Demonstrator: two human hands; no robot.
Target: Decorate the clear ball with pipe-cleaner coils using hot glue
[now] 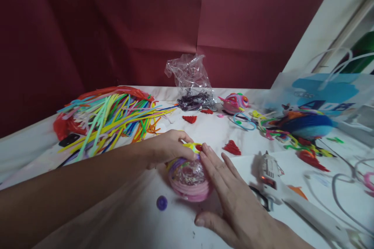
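Observation:
A round ball [190, 186] wrapped in pink, purple and yellow pipe cleaners sits low in the middle of the table, with a clear, shiny patch on its near side. My left hand [169, 146] grips it from the left and top, thumb over the upper rim; some of its fingers are hidden behind. Stretched out along the ball's right side is my right hand [230, 190], its fingertips against the top beside a small red piece [199, 147]. The thumb of that hand stands apart from the ball. A purple coil [161, 203] lies just left of the ball.
Loose pipe cleaners [108, 118] are heaped at left. A clear bag [193, 81] with dark strands stands at the back, near a finished-looking pink fish [234, 103]. Red triangles [232, 147] lie about. A glue gun [270, 177] with a lit switch and a blue ball [311, 125] are at right.

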